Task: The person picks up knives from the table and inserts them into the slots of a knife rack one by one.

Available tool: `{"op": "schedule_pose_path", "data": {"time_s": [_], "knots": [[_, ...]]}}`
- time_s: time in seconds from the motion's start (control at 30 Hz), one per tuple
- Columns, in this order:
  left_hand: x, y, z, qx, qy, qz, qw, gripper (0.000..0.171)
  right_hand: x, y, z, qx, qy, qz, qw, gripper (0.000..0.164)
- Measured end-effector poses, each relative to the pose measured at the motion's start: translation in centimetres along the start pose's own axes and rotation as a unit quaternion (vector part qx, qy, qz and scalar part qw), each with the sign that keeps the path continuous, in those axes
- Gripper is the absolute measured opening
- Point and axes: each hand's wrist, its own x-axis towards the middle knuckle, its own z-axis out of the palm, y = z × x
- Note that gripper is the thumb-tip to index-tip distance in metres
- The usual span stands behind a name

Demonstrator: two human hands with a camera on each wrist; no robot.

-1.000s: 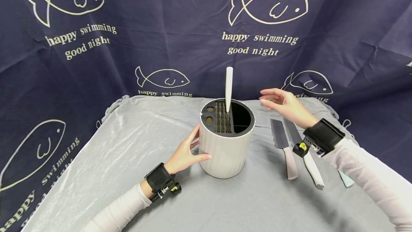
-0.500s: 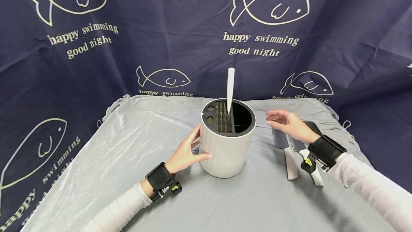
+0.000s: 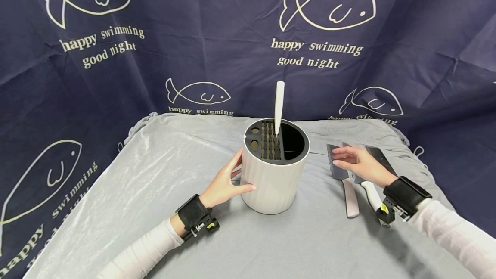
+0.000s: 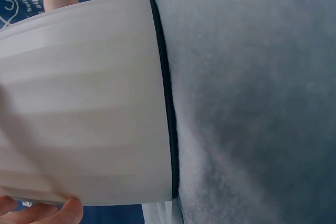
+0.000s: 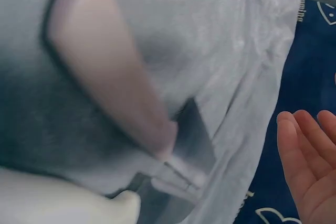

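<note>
A white ribbed knife block (image 3: 269, 184) with a black slotted top stands upright mid-table. From its slots rises the white handle (image 3: 279, 104) of an inserted knife. My left hand (image 3: 222, 186) rests on the block's left side, thumb extended across the front, other fingers partly hidden behind. My right hand (image 3: 362, 165), fingers loosely bent and holding nothing, hovers over the knife blades on the right. Below it lie a pink-handled cleaver (image 3: 351, 199) and a white-handled knife (image 3: 373, 195). A third dark blade (image 3: 381, 158) shows beyond the hand; its handle is hidden by my arm.
Grey cloth (image 3: 186, 150) covers the table. Close behind its far edge hangs a dark blue curtain (image 3: 248, 33) printed with fish. In the block's top, a large open compartment (image 3: 293, 141) is to the right of the slots and round holes are to the left.
My right hand has come down and toward me, from beside the block's top to over the knives. The left hand stays against the block.
</note>
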Motion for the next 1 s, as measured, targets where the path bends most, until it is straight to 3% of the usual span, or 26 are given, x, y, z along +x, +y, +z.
{"op": "schedule_pose_path", "data": {"time_s": [0.27, 0.43, 0.53, 0.67, 0.87, 1.0], "knots": [[0.0, 0.1, 0.0, 0.000, -0.003, 0.000, 1.0000, 0.105, -1.5, 1.4, 0.1, -0.032, -0.020, 0.013, 0.999, 0.041], [0.1, 0.0, 0.0, -0.001, -0.003, -0.002, 1.0000, 0.105, -2.3, 2.4, 0.2, -0.068, -0.020, -0.028, 0.997, 0.038], [0.1, -0.1, 0.0, -0.003, -0.002, -0.003, 1.0000, 0.106, -2.8, 2.9, 0.3, -0.115, -0.021, -0.061, 0.991, 0.037], [0.0, -0.2, 0.0, -0.002, -0.001, -0.005, 1.0000, 0.106, -3.3, 3.3, 0.5, -0.190, -0.022, -0.116, 0.975, 0.038], [0.0, -0.1, 0.0, -0.001, -0.001, -0.006, 1.0000, 0.106, -3.6, 3.9, 1.2, -0.267, 0.014, -0.223, 0.937, 0.038], [0.0, -0.1, 0.0, -0.001, 0.000, -0.005, 1.0000, 0.105, -3.8, 4.0, 1.3, -0.306, 0.014, -0.249, 0.919, 0.041]]}}
